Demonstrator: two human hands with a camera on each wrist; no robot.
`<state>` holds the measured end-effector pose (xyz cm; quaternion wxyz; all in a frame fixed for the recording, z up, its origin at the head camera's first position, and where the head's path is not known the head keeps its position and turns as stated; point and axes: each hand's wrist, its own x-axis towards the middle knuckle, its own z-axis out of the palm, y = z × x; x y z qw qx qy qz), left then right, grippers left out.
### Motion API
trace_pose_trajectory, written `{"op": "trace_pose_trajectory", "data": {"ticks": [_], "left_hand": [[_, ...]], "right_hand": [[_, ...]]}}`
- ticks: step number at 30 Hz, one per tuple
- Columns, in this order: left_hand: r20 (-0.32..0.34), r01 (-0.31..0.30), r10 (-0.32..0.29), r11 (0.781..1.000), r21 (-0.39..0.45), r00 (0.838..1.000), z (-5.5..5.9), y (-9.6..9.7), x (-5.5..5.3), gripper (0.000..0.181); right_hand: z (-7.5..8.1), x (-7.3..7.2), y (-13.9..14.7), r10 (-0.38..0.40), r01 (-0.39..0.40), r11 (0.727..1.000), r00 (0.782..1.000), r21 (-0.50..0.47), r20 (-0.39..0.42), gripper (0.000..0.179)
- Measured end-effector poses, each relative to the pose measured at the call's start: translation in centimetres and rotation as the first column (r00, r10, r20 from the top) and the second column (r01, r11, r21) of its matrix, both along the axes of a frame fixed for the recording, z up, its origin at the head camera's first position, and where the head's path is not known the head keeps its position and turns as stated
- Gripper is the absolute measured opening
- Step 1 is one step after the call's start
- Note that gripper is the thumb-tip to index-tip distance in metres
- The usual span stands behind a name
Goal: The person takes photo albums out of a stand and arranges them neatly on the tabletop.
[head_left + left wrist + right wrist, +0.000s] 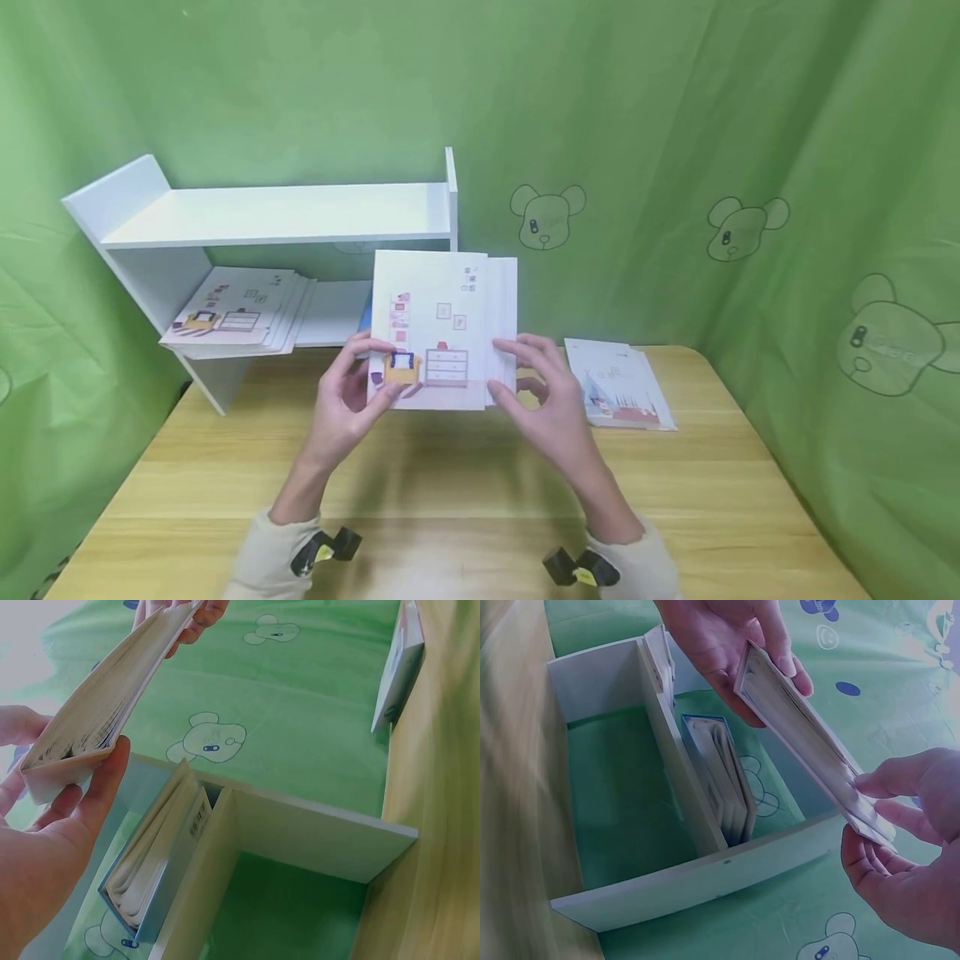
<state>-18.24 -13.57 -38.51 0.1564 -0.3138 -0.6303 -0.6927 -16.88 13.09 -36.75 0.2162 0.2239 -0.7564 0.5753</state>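
Note:
A white book [435, 333] with a drawn yellow armchair and dresser on its cover is held up in front of the shelf, over the table. My left hand [348, 387] pinches its left edge, thumb on the cover. At the right edge, where loose-looking page or cover layers stick out past the front cover, my right hand [547, 396] grips with thumb and fingers. Both wrist views show the book edge-on, its page block [97, 705] between the covers. Behind it on the lower shelf stands a blue-covered book [716, 776], mostly hidden in the head view.
The white two-tier shelf [300, 212] stands at the back left of the wooden table [450, 517]. Several similar white books [236, 308] lean at the left of its lower board. Another white book [622, 387] lies at the back right. Green curtain [637, 100] encloses the table.

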Motion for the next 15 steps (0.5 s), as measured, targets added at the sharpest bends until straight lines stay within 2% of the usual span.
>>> {"op": "trace_pose_trajectory", "data": {"ticks": [15], "left_hand": [[0.002,0.024,-0.024,1.000,0.019,1.000,0.0,2.3,-0.5,0.047]], "right_hand": [[0.4,-0.2,2.3,-0.011,0.011,1.000,1.000,0.014,-0.012,0.051]]}}
